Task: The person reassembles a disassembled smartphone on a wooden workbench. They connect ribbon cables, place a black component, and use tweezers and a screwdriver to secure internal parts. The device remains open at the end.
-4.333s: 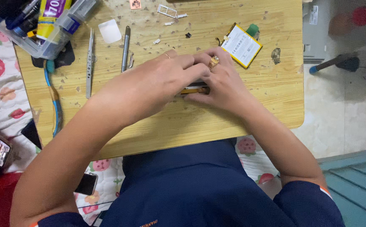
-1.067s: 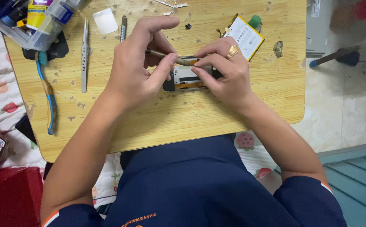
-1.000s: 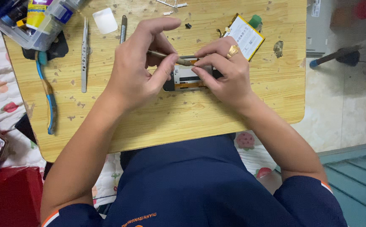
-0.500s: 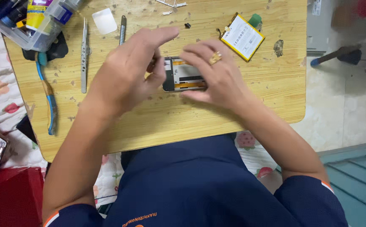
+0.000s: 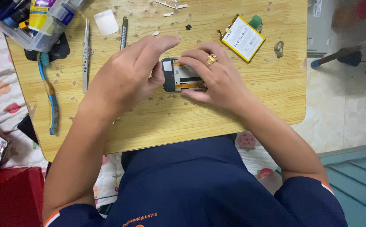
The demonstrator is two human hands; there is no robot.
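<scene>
An opened phone body [image 5: 178,75] with a dark end and an orange strip lies flat on the wooden table [image 5: 242,105]. My right hand [image 5: 216,75], with a gold ring, lies over its right part and holds it down with the fingers. My left hand [image 5: 128,73] sits at the phone's left end, thumb against its edge, fingers stretched out above it. No tool shows in my left hand; its palm side is hidden.
A flat phone battery [image 5: 242,38] lies at the back right. Metal tweezers [image 5: 85,54], a white square pick [image 5: 106,22], a dark pen-like tool [image 5: 123,32], a blue toothbrush [image 5: 48,92] and a clear plastic box of supplies [image 5: 36,21] sit at the left. Small screws and metal parts [image 5: 170,4] are scattered at the back.
A second ago my left hand held a thin tool over the phone. Now that tool is out of sight, and both hands rest on the phone, which lies flat.
</scene>
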